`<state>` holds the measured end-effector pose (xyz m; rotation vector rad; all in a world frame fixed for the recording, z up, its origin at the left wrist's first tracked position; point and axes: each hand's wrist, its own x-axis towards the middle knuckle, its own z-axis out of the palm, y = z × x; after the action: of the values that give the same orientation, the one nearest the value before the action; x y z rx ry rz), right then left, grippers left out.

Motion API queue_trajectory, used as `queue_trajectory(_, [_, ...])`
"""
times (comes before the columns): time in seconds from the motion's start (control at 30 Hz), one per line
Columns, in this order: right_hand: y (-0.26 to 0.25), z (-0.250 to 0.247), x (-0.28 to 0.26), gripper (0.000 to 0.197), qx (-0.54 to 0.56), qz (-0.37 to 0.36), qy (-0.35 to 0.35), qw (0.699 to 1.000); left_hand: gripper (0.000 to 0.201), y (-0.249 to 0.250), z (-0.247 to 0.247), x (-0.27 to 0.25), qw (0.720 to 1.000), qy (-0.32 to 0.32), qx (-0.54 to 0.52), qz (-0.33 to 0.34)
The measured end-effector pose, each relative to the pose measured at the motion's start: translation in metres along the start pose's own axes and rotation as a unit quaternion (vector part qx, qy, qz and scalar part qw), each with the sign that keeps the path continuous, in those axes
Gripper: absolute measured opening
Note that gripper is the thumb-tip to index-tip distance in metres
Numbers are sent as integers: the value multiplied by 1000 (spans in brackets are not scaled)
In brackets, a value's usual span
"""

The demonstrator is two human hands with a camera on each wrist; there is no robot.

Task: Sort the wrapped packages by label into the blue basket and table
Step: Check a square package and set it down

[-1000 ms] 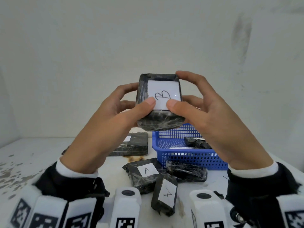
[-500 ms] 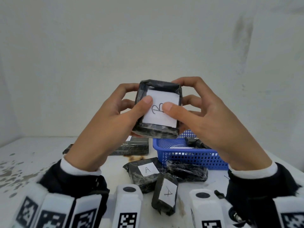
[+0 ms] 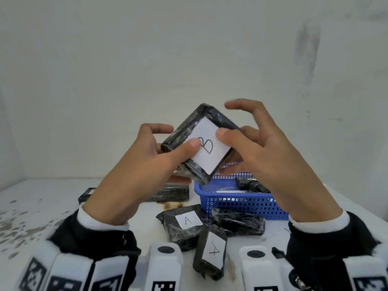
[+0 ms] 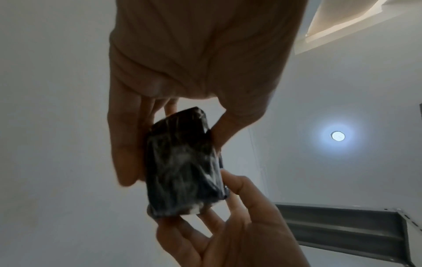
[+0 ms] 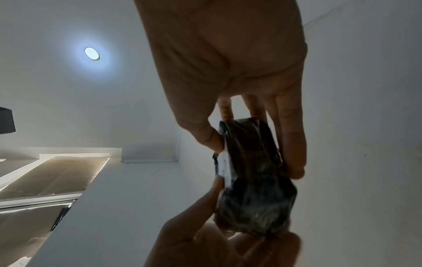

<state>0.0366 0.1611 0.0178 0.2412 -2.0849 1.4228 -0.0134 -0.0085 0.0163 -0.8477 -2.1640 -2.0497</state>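
since the earlier frame the held package (image 3: 201,143) has turned from nearly square-on to a diamond tilt, one corner up, and sits lower, just above the blue basket (image 3: 241,200).

white desk (image 3: 42,206), stained toward its left edge, carries everything. the basket stands toward the far right edge with at least one dark package inside. in front of it near the front edge lie two black packages labelled "a" (image 3: 184,224) (image 3: 211,254) and an unlabelled-side one (image 3: 237,224) touching the basket wall. another flat package (image 3: 168,192) lies behind the left wrist.

left hand (image 3: 134,175) pinches the held package, thumb on the white "b" label (image 3: 206,148), fingers behind. right hand (image 3: 270,156) also pinches it, thumb on the label edge, index finger lifted off.

judged advice: the letter reads clearly now, so stop turning; let one hand take a firm pinch across the slippery wrap before the other releases, then lower it flat into its place rather than dropping it.
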Motion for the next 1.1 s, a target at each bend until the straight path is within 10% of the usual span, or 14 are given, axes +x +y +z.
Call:
queue_trajectory(0.2, [-4, -5, -3, 62, -50, -11, -71, 996, 34, -3, -3, 4, 994, 80, 36, 70])
queue_trajectory(0.4, [-3, -2, -3, 50, -30, 2, -60, 998, 57, 2, -6, 0, 994, 56, 49, 74])
queue_trajectory(1.1, [0, -3, -1, 21, -7, 1, -45, 999, 38, 2, -5, 0, 995, 19, -2, 96])
